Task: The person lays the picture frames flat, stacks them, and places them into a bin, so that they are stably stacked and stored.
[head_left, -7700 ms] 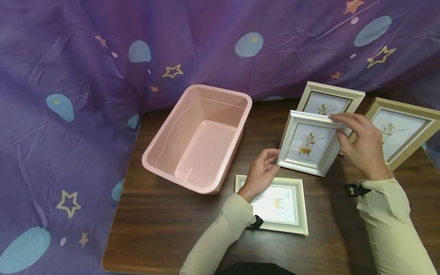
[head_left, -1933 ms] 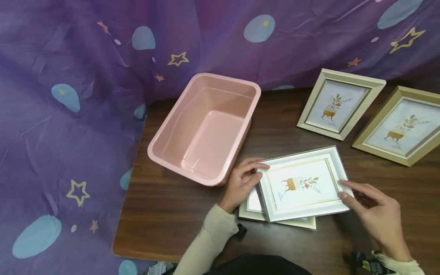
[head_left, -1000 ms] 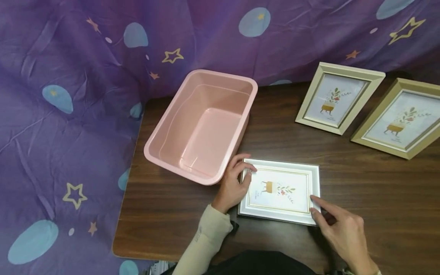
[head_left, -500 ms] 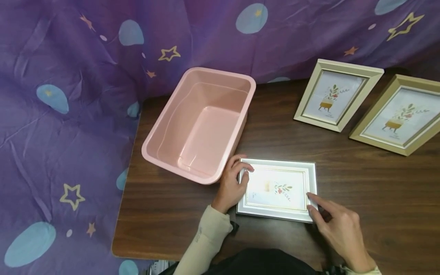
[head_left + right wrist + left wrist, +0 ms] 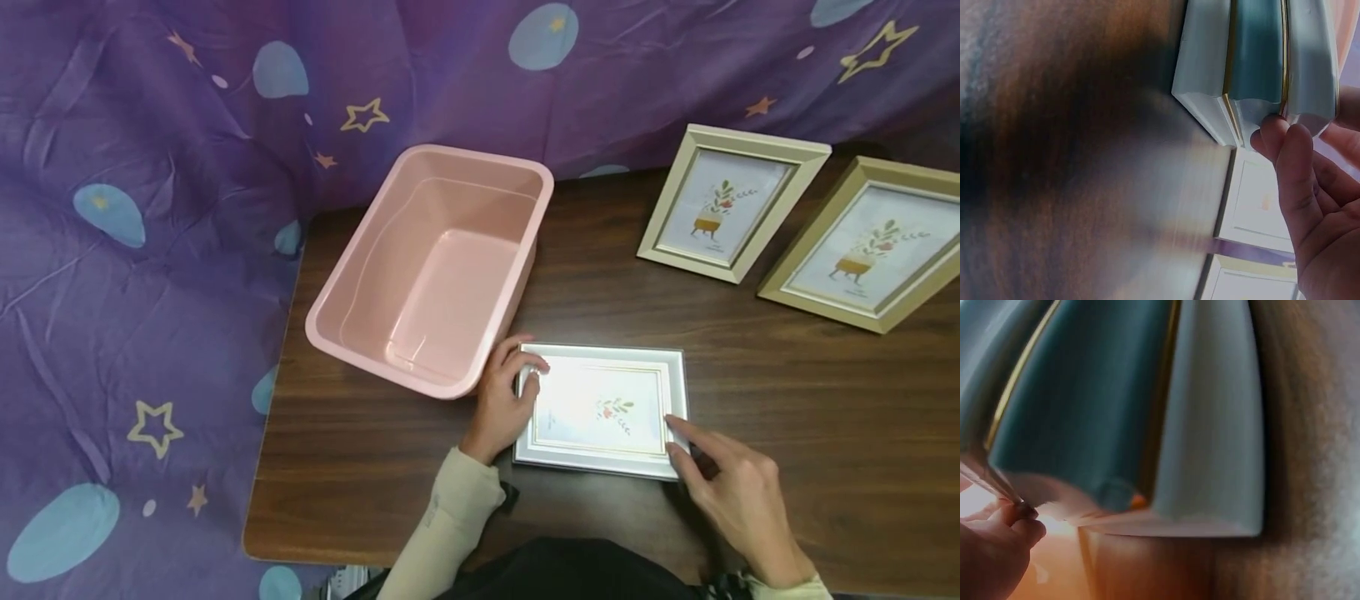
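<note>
A white-silver picture frame (image 5: 600, 465) with a plant print lies flat, squarely stacked on another picture frame, which it hides in the head view. My left hand (image 5: 501, 404) grips the stack's left end, its thumb and fingers over the rim. At the right end my right hand (image 5: 738, 492) pinches the rim between thumb and fingers. Side on, the stack's edge (image 5: 1257, 56) shows white and teal bands split by gold lines in the right wrist view; the same layered edge (image 5: 1085, 412) fills much of the left wrist view, where some fingers (image 5: 1007, 534) touch its end.
A pink plastic tub (image 5: 356, 358) stands at the left, close to my left hand. Two propped-up picture frames, one cream (image 5: 675, 200) and one tan-gold (image 5: 821, 308), stand at the back right. The wooden table (image 5: 352, 500) meets a purple starry curtain (image 5: 187, 275) behind.
The white-silver frame, first held upright, was turned sideways, laid over the lower frame and lined up with it. Over the last half second hands and stack barely shift.
</note>
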{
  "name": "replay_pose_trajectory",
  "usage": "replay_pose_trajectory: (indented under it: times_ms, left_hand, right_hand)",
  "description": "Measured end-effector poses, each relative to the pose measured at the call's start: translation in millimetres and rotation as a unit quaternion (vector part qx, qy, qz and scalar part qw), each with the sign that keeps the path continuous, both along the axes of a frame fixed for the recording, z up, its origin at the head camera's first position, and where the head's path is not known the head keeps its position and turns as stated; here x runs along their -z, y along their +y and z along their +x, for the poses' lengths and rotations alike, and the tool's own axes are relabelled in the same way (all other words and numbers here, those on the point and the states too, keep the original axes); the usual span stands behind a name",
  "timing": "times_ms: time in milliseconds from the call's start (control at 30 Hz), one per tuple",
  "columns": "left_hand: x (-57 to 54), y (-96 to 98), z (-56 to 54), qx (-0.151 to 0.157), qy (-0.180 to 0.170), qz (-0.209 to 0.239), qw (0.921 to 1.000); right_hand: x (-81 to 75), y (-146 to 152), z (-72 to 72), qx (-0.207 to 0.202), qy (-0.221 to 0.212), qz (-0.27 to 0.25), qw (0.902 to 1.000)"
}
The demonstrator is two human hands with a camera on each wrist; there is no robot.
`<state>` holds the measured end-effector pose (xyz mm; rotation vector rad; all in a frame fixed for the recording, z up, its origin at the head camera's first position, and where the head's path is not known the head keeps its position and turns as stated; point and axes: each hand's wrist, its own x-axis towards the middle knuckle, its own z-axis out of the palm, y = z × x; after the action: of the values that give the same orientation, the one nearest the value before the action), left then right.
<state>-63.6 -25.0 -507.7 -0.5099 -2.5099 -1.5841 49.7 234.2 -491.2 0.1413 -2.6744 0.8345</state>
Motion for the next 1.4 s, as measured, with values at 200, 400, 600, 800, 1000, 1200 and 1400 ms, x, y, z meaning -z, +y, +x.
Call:
replay_pose_trajectory:
  times_ms: [200, 400, 600, 800, 1000, 1200, 1400]
  left_hand:
    - [2.3, -0.6, 1.8, 0.010, -0.020, 0.026, 0.9994]
    - [2.8, -4.6, 8.4, 0.024, -0.059, 0.039, 0.9972]
    - [3.4, -7.5, 12.7, 0.027, -0.094, 0.052, 0.9939]
    - [1.4, -8.4, 14.9, 0.027, -0.082, 0.063, 0.9943]
    - [2.6, -9.7, 18.0, 0.024, -0.071, 0.059, 0.9954]
    - [4.4, -12.5, 21.2, 0.023, -0.078, 0.065, 0.9946]
    - [4.3, -14.4, 23.7, 0.015, -0.074, 0.065, 0.9950]
  right_hand:
    - [0.8, 0, 0.8, 0.000, 0.007, 0.008, 0.9999]
    - [-0.7, 3, -0.9, -0.018, -0.004, 0.015, 0.9997]
    - [-10.0, 14, -8.2, -0.075, -0.050, 0.036, 0.9953]
    - [-23.2, 35, -28.4, -0.112, -0.069, 0.070, 0.9887]
    - [-47.7, 66, -62.6, -0.106, -0.042, 0.093, 0.9891]
    - [-82.1, 93, -103.6, -0.105, 0.045, 0.114, 0.9869]
    - [-100.7, 104, -140.3, -0.059, 0.088, 0.043, 0.9934]
